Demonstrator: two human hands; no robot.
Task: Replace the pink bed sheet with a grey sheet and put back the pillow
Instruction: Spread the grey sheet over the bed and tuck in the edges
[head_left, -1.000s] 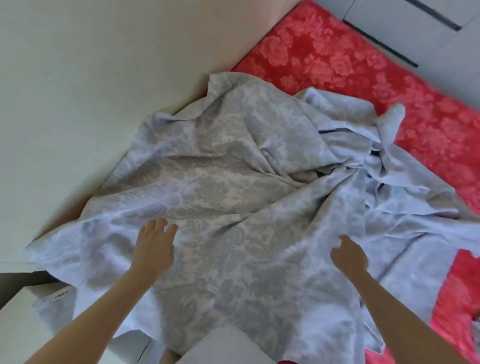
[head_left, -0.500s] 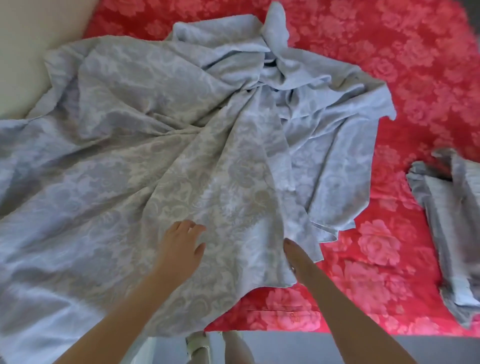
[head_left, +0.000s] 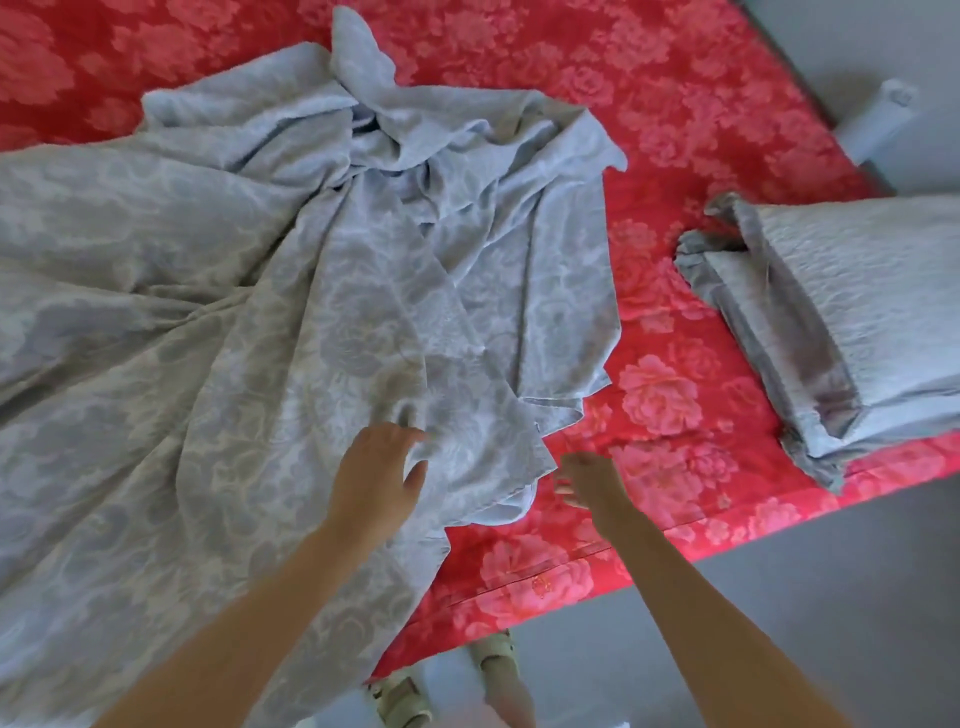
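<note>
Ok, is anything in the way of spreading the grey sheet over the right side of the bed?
Yes. The pillow lies on the right part of the bed, apart from the sheet, right where it must spread. Nothing visible lies between the right hand and the sheet's near edge.

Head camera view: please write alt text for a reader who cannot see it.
A crumpled grey sheet lies half spread over the pink bed sheet. The person's left hand rests on it; the right hand hovers beside its near edge. A grey pillow lies at the right.
</note>
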